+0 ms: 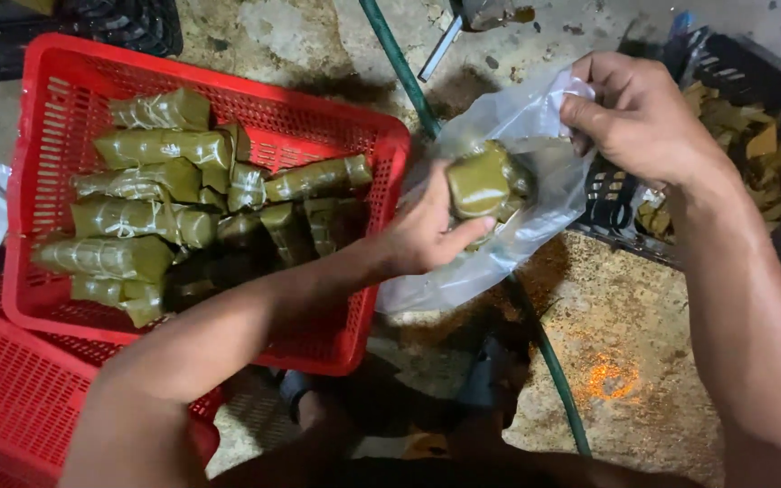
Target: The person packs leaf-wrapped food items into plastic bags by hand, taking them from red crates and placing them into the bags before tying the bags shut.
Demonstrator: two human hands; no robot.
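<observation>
Below my left forearm, a red basket holds a pile of green leaf-wrapped bundles, and a black crate at my right holds loose leaf scraps. My left hand grips one leaf-wrapped parcel at the mouth of a clear plastic bag, whose upper edge my right hand pinches. Beneath everything lies stained concrete floor, crossed by a green hose.

Green leaf-wrapped parcel, seemingly halfway into a clear plastic bag.
</observation>
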